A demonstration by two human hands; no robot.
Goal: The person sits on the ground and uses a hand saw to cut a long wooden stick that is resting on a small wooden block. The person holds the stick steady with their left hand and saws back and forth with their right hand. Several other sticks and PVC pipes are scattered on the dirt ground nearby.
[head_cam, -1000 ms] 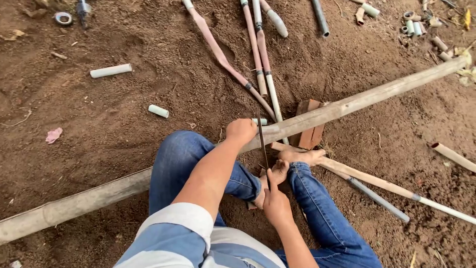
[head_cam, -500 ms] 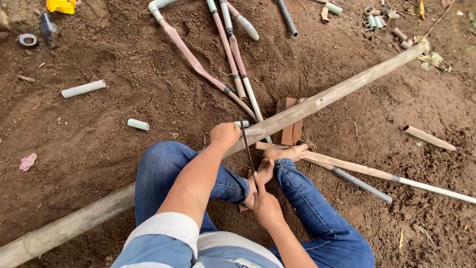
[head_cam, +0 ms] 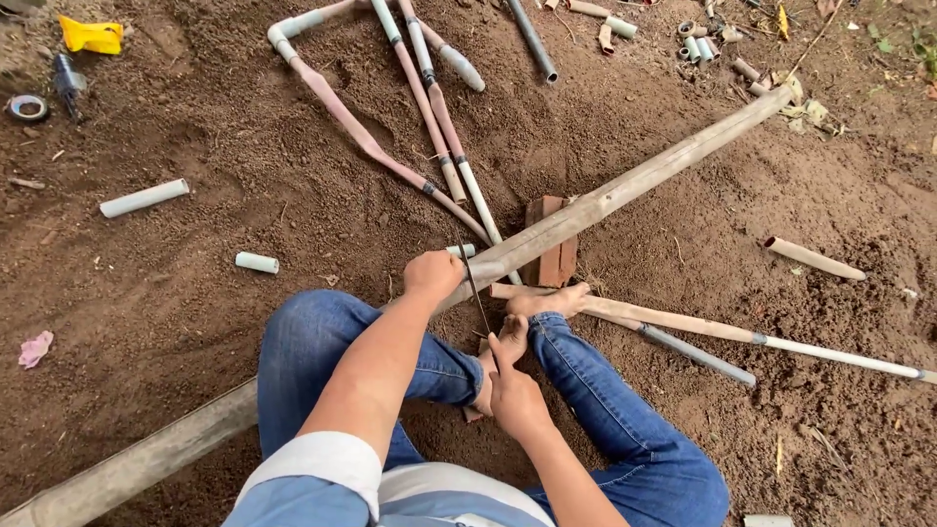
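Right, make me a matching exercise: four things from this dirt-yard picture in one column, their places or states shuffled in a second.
Things:
1. left hand
2. right hand
3. red brick
4. yellow scrap

Places or states:
A. propped under the long pole
B. top left corner, on the soil
C. pressing down on the long pole
D. gripping the thin saw blade near the knees

Pairs: 1-C, 2-D, 3-A, 4-B

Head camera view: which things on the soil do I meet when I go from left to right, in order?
Pink scrap → short white pipe → small pipe stub → left hand on the long pole → brick → loose tan tube.
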